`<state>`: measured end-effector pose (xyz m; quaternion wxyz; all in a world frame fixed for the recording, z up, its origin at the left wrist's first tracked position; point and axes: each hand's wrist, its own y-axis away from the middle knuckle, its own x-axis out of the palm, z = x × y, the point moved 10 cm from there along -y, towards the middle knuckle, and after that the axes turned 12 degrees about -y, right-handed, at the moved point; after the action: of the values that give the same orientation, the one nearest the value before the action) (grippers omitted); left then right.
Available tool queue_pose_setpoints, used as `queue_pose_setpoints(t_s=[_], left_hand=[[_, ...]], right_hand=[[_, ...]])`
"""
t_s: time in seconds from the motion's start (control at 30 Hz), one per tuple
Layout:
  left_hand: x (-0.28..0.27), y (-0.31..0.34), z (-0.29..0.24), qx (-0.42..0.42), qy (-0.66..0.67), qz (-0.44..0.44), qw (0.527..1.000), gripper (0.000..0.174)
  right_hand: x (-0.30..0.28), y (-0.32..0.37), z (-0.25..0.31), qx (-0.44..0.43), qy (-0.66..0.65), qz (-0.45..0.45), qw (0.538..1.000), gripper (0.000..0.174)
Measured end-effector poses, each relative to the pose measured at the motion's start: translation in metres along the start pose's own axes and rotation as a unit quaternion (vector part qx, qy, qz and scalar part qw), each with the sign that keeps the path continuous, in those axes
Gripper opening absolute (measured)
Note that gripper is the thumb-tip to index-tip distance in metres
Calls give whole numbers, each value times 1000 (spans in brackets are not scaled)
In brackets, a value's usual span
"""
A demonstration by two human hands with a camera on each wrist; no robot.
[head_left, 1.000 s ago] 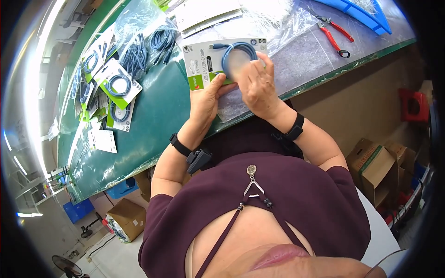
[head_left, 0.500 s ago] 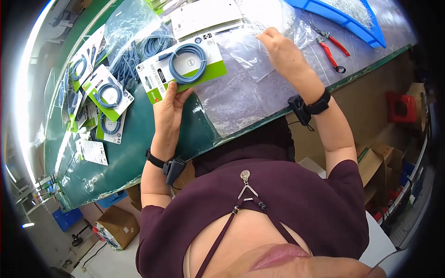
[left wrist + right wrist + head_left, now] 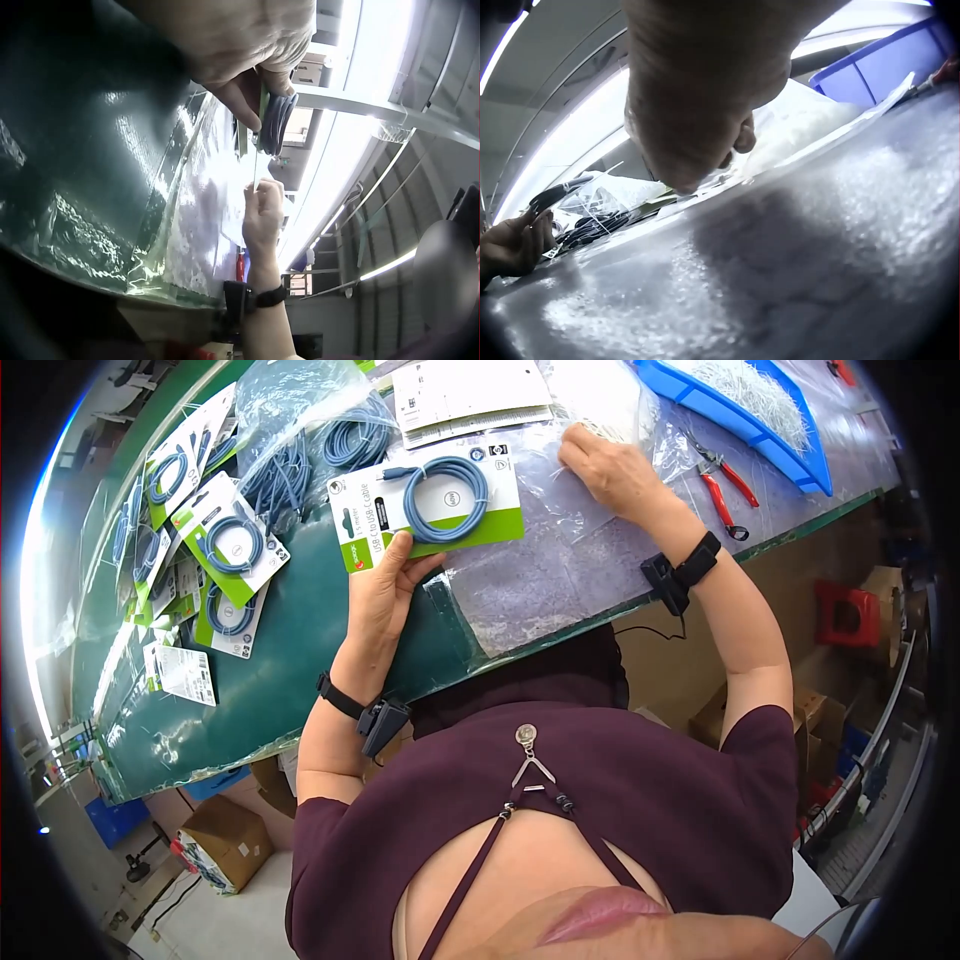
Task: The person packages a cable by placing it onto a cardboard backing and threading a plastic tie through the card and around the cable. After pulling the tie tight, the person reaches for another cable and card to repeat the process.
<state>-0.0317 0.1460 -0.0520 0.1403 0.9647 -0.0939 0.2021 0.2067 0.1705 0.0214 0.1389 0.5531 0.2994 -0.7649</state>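
My left hand [image 3: 385, 590] grips a USB-C cable card [image 3: 347, 550] by its lower edge, thumb on the printed front. A coiled blue cable [image 3: 482, 510] lies against that white and green card, which is tilted up over the table. To the right, my right hand [image 3: 625, 475] is over the clear plastic sheet, its fingers bent and fingertips close to a heap of thin white strips [image 3: 600, 400]. In the right wrist view its fingertips are mostly hidden behind the hand, so I cannot tell whether they pinch a strip.
Finished-looking cable cards [image 3: 230, 545] are piled on the green table [image 3: 270, 690] at left. Loose blue cables [image 3: 280, 480] lie behind, partly under a clear bag. A stack of white cards [image 3: 470, 395] is at the back. Red-handled pliers [image 3: 725, 490] lie beside a blue tray [image 3: 740, 420] of strips.
My right hand has left the cable card and moved right to the white strips. My left hand carried the card left, then slightly back right.
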Motion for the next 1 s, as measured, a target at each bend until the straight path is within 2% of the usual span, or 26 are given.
queue_pose_setpoints(t_s=[0.03,0.13,0.3,0.4,0.5,0.53,0.63,0.67,0.77,0.8,0.9,0.97,1.0], left_hand=[[0,0,-1,2,2,1,1000,35],[-3,0,0,7,6,-6,1000,34],[7,-5,5,-3,35,14,999,31],[13,-7,2,-4,48,22,999,30],[23,-11,-5,1,155,18,988,29],[25,-15,-8,7,151,16,988,29],[49,-26,-10,-31,284,82,955,28],[54,-28,-12,-24,279,77,957,28],[96,-23,-15,-96,441,159,878,27],[101,-22,-18,-93,435,155,882,27],[124,-14,-19,-122,522,168,827,28],[128,-12,-15,-120,514,173,832,28],[129,-11,-14,-117,509,180,834,29]], right_hand=[[-2,0,4,-3,1,0,1000,13],[-21,3,10,34,-188,-90,977,14],[-24,9,11,-18,-250,-176,952,12],[-27,9,0,40,-297,-202,932,7],[-46,11,5,51,-303,-242,921,7],[-54,11,8,56,-306,-259,914,7],[-70,10,22,39,-316,-282,905,9],[-74,10,28,34,-319,-293,901,10],[-79,8,48,43,-324,-303,895,11],[-80,9,53,54,-321,-307,894,11],[-90,14,72,71,-313,-327,889,12],[-94,13,75,83,-308,-337,886,12],[-100,13,82,66,-261,-344,899,13]])
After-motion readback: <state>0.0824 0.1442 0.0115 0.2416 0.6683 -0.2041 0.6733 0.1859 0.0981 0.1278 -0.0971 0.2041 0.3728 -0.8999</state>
